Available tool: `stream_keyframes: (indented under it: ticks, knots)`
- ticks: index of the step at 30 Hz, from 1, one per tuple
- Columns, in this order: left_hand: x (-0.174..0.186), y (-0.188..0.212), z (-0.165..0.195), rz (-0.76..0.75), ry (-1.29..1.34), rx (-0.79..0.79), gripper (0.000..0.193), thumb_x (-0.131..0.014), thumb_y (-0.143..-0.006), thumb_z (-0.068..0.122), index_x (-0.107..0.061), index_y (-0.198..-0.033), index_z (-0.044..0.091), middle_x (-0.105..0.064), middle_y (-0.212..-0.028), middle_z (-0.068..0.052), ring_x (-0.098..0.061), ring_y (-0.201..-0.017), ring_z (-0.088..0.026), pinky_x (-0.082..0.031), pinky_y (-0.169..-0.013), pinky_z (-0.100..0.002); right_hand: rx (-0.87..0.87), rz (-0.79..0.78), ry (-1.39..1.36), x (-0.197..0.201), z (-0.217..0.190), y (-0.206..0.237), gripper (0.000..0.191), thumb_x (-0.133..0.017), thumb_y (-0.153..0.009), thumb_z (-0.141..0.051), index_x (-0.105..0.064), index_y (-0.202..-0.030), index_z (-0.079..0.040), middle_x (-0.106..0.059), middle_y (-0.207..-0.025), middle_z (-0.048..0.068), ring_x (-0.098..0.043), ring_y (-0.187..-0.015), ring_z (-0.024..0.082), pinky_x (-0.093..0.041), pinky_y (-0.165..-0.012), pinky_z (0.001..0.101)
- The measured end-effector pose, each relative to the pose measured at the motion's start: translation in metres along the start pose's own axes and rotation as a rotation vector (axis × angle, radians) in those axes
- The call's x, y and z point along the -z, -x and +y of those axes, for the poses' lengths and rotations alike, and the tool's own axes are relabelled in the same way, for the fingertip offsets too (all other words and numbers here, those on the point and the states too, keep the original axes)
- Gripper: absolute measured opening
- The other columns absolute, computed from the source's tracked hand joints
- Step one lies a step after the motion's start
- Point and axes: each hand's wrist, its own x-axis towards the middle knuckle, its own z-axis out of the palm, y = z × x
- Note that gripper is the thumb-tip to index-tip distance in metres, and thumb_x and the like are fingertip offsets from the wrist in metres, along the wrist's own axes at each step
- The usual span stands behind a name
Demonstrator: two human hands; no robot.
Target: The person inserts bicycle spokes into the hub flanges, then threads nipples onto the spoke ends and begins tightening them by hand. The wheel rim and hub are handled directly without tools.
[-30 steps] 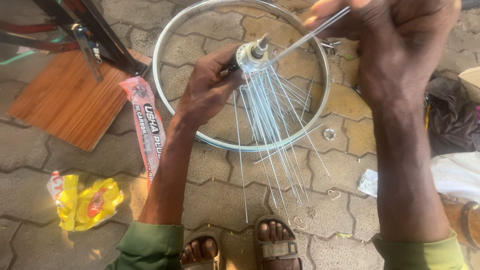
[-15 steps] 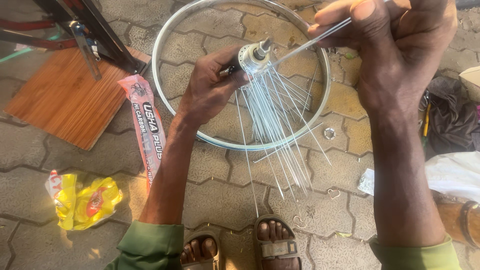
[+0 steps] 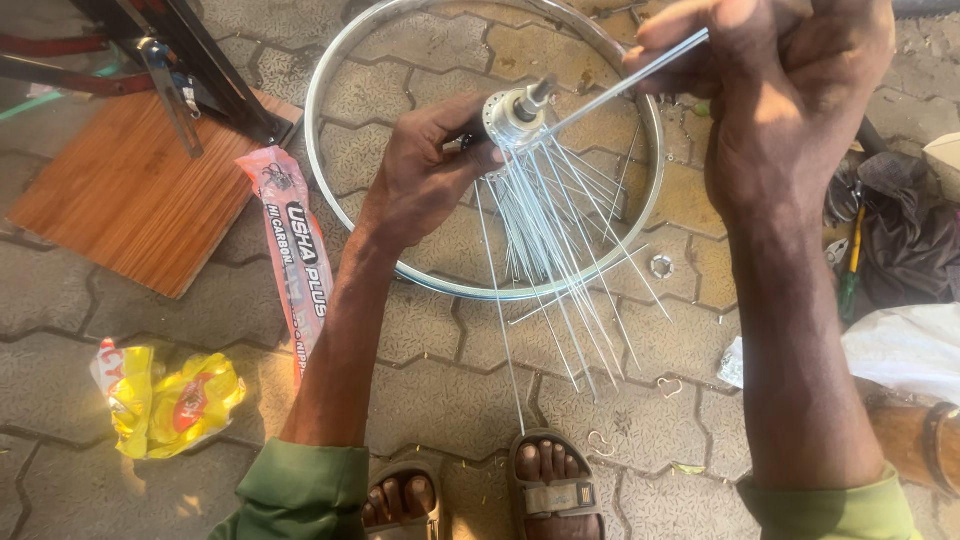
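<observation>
Holding the metal hub [image 3: 512, 115] near the top middle of the frame, the left hand [image 3: 425, 170] is closing its grip around the hub's axle, while the right hand [image 3: 790, 90] at upper right is pinching one spoke [image 3: 620, 85] whose end is meeting the hub. Many spokes [image 3: 555, 260] are already hanging loose from it; none is reaching the rim [image 3: 330, 190] lying on the pavement [image 3: 440, 400], so lacing looks barely begun.

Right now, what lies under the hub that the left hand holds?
Below the hub hang thin steel spokes. Under them lies the wheel rim on grey paving stones. The left hand covers the hub's near end and the pavement beneath it.
</observation>
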Motion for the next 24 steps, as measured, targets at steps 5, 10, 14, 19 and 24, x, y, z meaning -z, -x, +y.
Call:
stream_keyframes:
  ticks: [5,10,14,19,24]
  knots:
    - [0.0,-0.004,0.003,-0.037,0.026,-0.049,0.036,-0.072,-0.102,0.014,-0.065,-0.137,0.009,-0.074,-0.096,-0.004,-0.058,-0.066,-0.006,-0.051,-0.055,-0.023,-0.27,0.073,0.102,-0.02,-0.024,-0.019,0.016,-0.055,-0.115,-0.019,-0.063,-0.113,-0.005,-0.075,-0.103,0.014,-0.081,-0.097,0.023,-0.069,-0.09,0.0365]
    - [0.002,-0.005,0.005,-0.054,-0.099,-0.012,0.029,-0.069,-0.105,0.009,-0.069,-0.134,0.009,-0.072,-0.089,-0.005,-0.057,-0.065,-0.008,-0.048,-0.053,-0.024,-0.191,-0.464,0.477,-0.03,-0.032,-0.034,0.031,-0.071,-0.097,-0.007,-0.06,-0.125,0.001,-0.069,-0.119,0.018,-0.072,-0.107,0.028,-0.062,-0.09,0.0394]
    - [0.019,-0.001,0.01,-0.02,-0.127,-0.056,0.026,-0.069,-0.106,0.006,-0.07,-0.132,0.006,-0.072,-0.097,-0.008,-0.061,-0.075,-0.012,-0.054,-0.06,-0.028,-0.404,-0.376,0.263,-0.018,-0.005,-0.018,0.03,-0.063,-0.095,-0.007,-0.059,-0.124,-0.002,-0.067,-0.121,0.016,-0.068,-0.109,0.025,-0.058,-0.097,0.0389]
    - [0.049,0.005,0.023,0.033,-0.087,-0.109,0.028,-0.069,-0.103,0.008,-0.064,-0.129,0.004,-0.069,-0.114,-0.007,-0.069,-0.103,-0.014,-0.064,-0.091,-0.033,-0.845,-0.168,0.276,-0.019,0.094,0.031,0.014,-0.064,-0.105,-0.017,-0.07,-0.113,-0.006,-0.074,-0.108,0.012,-0.07,-0.092,0.021,-0.063,-0.079,0.0346]
    - [0.074,0.016,0.033,0.112,-0.161,-0.008,0.019,-0.074,-0.108,0.011,-0.061,-0.118,0.001,-0.057,-0.09,-0.007,-0.053,-0.075,-0.016,-0.051,-0.066,-0.031,-0.906,-0.421,0.548,-0.063,0.194,0.094,0.015,-0.07,-0.093,-0.014,-0.074,-0.105,-0.006,-0.076,-0.103,0.013,-0.072,-0.087,0.022,-0.06,-0.075,0.037]
